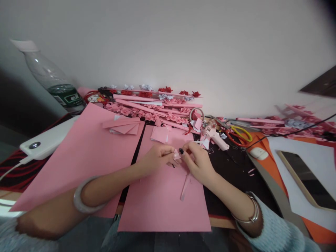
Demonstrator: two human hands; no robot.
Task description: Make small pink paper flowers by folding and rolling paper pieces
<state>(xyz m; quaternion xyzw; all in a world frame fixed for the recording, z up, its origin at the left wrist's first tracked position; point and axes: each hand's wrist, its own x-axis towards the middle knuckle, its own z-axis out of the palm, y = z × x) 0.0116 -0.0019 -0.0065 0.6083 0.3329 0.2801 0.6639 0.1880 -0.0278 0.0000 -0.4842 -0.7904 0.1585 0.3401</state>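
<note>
Above a large pink paper sheet point(162, 206), both hands meet over a small folded piece of pink paper point(176, 155). My left hand point(154, 159) pinches it from one side, its fingers curled. My right hand point(196, 160) grips the other side between thumb and fingers, dark nail polish showing. The fingers cover much of the piece, so its full shape is hidden. A narrow pink paper strip point(185, 187) lies on the sheet below the right hand. Just beyond the left hand rests a stack of small pink paper squares point(159, 134).
Another pink sheet point(86, 157) with folded pieces point(124, 126) lies left, by a power bank point(49, 138) and a water bottle point(52, 77). Paper flowers point(149, 115) line the wall. A glue gun point(216, 137), scissors point(238, 134) and a phone point(307, 178) sit right.
</note>
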